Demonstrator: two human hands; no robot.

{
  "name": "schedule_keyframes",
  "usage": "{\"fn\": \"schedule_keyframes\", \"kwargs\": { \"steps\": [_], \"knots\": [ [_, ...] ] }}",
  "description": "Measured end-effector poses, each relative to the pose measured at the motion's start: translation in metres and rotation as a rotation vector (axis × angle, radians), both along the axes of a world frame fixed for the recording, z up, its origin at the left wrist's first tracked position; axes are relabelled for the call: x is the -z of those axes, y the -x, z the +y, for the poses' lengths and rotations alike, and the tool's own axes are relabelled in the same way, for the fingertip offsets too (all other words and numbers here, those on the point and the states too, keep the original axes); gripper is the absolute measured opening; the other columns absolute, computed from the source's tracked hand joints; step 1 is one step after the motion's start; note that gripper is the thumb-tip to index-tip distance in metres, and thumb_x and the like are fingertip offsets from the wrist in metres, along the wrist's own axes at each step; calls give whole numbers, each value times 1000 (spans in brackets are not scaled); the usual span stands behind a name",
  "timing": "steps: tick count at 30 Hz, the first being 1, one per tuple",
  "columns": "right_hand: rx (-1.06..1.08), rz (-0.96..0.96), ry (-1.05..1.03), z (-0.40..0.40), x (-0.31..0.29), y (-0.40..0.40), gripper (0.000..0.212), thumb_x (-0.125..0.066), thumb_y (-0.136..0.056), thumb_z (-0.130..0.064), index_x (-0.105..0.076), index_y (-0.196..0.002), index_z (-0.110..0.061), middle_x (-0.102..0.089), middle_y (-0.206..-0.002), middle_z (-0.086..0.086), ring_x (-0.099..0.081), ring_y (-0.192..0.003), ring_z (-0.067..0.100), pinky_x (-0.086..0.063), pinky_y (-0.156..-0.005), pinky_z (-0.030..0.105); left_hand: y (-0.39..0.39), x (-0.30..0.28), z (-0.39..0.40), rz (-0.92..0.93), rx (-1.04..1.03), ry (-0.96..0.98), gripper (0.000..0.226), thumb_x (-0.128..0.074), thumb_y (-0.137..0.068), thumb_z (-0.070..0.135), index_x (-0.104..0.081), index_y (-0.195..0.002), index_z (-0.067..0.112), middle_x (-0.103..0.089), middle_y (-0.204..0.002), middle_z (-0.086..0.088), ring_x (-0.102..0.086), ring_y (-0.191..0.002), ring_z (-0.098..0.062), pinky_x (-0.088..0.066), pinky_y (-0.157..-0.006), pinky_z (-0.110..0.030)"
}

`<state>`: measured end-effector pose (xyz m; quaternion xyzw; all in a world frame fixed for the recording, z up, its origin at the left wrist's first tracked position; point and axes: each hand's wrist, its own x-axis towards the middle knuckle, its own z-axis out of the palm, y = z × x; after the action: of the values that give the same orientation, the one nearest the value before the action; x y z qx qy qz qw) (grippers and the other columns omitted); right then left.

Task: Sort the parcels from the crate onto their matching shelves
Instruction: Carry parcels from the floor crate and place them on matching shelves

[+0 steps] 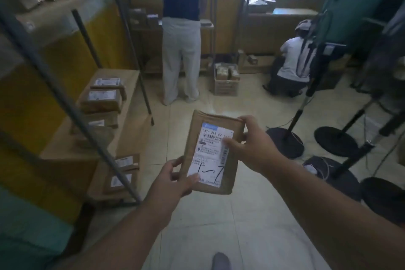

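Two hands hold one parcel (213, 152) in front of me, over the tiled floor (252, 215). My left hand (175, 180) is clamped on its near left corner, thumb across the bottom of the label (211, 155); my right hand (252, 147) is clamped on its far right edge, thumb pressed on the barcode strip. The parcel is a flat brown packet, tilted up toward my eyes, clear of any shelf.

I judge the step in hand to be reading the mark before choosing a shelf. To do it well I should lift my thumbs off the print, keep the packet square to my face, and hold it steady until the code is certain. Then I should walk it to the matching rack rather than guess.

On the label I read a printed line, "661-311 57", with more digits hidden under my right thumb. Below it, in black marker, is what looks like "1-7". The blue header and the small print are too blurred to read.

To my left stands a shelf (122, 120) with other brown parcels (102, 99) lying flat on it, labels up, their writing unreadable. Ahead, a cardboard box (225, 82) of parcels stands on the floor, beside a standing person (182, 28); another person (291, 61) crouches farther right.
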<state>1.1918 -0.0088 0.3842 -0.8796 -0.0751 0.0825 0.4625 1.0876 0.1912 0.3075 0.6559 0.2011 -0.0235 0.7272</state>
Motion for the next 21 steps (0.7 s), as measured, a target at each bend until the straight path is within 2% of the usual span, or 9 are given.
{"fn": "schedule_keyframes", "kwargs": {
  "steps": [3,7,9,12,15,18,21],
  "knots": [
    [-50,-10,37,24,-10,-70,48,-73,-87,-37,-40,-122,-38,-68,-94,-7,-70,-80,12,-62,-68,38,-57,-9,18,0,-75,-15,52,-83,-80,18,-56,-118,42,-73,-114,-5,-70,-104,-25,-58,-91,-44],
    [-129,-66,78,73,-14,-153,52,-72,-87,-38,-42,-129,-33,-66,-96,-6,-63,-76,4,-47,-55,22,-123,-9,49,-20,-215,-36,46,-82,-81,21,-57,-111,45,-71,-115,-1,-69,-105,-22,-59,-86,-39],
    [-159,-65,76,99,-5,-192,53,-72,-87,-37,-42,-130,-32,-65,-94,-7,-60,-75,0,-42,-54,19,-155,1,67,-7,-264,-39,44,-82,-81,23,-58,-109,46,-70,-117,1,-69,-106,-21,-60,-84,-38],
    [-171,-49,61,134,9,-252,53,-74,-85,-37,-43,-128,-33,-65,-91,-9,-63,-77,5,-46,-57,23,-211,8,100,-9,-287,-25,47,-84,-78,23,-60,-113,42,-71,-118,-2,-69,-105,-20,-59,-79,-33],
    [-148,-49,42,163,14,-315,51,-76,-83,-39,-45,-124,-35,-68,-94,-6,-67,-80,10,-53,-60,29,-274,11,132,-9,-250,-64,59,-87,-65,39,-60,-117,46,-71,-119,0,-70,-105,-17,-60,-86,-38],
    [-125,-28,4,177,11,-373,47,-77,-83,-38,-44,-116,-40,-69,-95,-4,-71,-76,17,-56,-54,32,-334,5,153,-24,-194,-62,57,-85,-66,42,-60,-117,49,-71,-118,4,-70,-105,-15,-59,-90,-41],
    [-95,-16,-9,182,13,-433,45,-79,-81,-40,-43,-108,-46,-69,-94,-3,-72,-78,21,-62,-65,44,-395,-1,164,-20,-181,-71,64,-84,-61,46,-60,-120,46,-71,-117,4,-69,-106,-14,-58,-92,-41]
  ]
}}
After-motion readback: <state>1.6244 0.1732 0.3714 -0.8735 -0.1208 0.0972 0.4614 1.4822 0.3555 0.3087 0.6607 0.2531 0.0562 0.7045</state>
